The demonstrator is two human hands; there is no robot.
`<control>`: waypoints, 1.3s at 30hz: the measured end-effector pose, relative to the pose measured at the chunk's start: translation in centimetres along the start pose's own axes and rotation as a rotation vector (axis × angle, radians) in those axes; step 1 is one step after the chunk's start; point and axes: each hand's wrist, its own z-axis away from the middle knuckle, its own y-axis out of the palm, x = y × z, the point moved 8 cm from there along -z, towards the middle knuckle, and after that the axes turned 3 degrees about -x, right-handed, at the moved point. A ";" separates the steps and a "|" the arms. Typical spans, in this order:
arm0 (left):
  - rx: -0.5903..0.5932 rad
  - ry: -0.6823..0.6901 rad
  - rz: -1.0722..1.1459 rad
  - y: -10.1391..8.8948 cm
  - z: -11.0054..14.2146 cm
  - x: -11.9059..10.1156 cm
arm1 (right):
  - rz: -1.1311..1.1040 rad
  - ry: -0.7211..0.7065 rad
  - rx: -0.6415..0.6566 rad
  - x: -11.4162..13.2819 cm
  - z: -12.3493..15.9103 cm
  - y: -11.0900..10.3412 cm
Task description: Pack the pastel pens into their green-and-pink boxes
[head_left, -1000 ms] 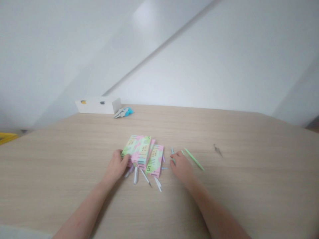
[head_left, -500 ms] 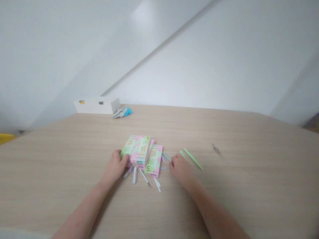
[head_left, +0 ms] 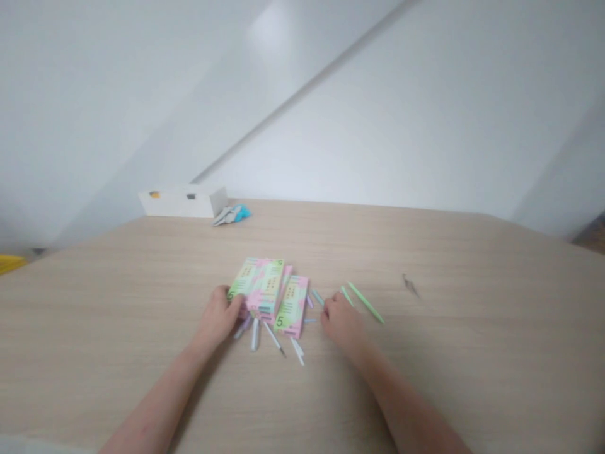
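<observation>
My left hand [head_left: 221, 318] grips the left side of a pink and green box [head_left: 258, 284] marked with a 5, its thumb on the near left corner. Under and beside it lies a similar box [head_left: 292, 306], tilted to the right. My right hand [head_left: 341, 318] is closed, fingertips pinched on the near end of a slim blue-green pen [head_left: 317, 297]. White pens [head_left: 255, 334] and a white pen with a dark tip [head_left: 275, 339] stick out from under the boxes toward me. Two bright green pens [head_left: 366, 302] lie beyond my right hand.
At the back left stands a long white box [head_left: 179, 204], with grey and blue gloves [head_left: 231, 215] against its right end. A small dark thin object [head_left: 411, 285] lies to the right on the wooden table [head_left: 425, 353]. The white wall [head_left: 378, 126] rises behind.
My right hand has shifted very slightly, and the blue-green pen has slid a little to the right, away from the boxes. My left hand stays on the box.
</observation>
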 end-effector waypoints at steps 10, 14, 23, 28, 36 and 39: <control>0.010 -0.003 0.012 0.3 -0.2 0.4 | 0.058 0.011 0.057 0.0 0.0 0.1; 0.013 -0.001 0.019 0.2 -0.1 0.2 | 0.058 0.016 0.064 -0.1 0.1 0.2; -0.002 0.018 0.018 0.0 0.0 0.1 | 0.002 0.038 0.041 -0.7 -0.1 -0.4; 0.001 0.011 0.014 -0.1 0.0 0.0 | 0.053 0.128 -0.174 -3.0 -0.9 -2.8; 0.003 0.021 0.017 0.1 -0.1 0.0 | 0.025 0.362 -0.014 -8.6 -1.3 0.0; 0.010 0.018 0.024 0.2 -0.1 0.1 | 0.027 0.319 0.057 -8.5 -1.3 0.9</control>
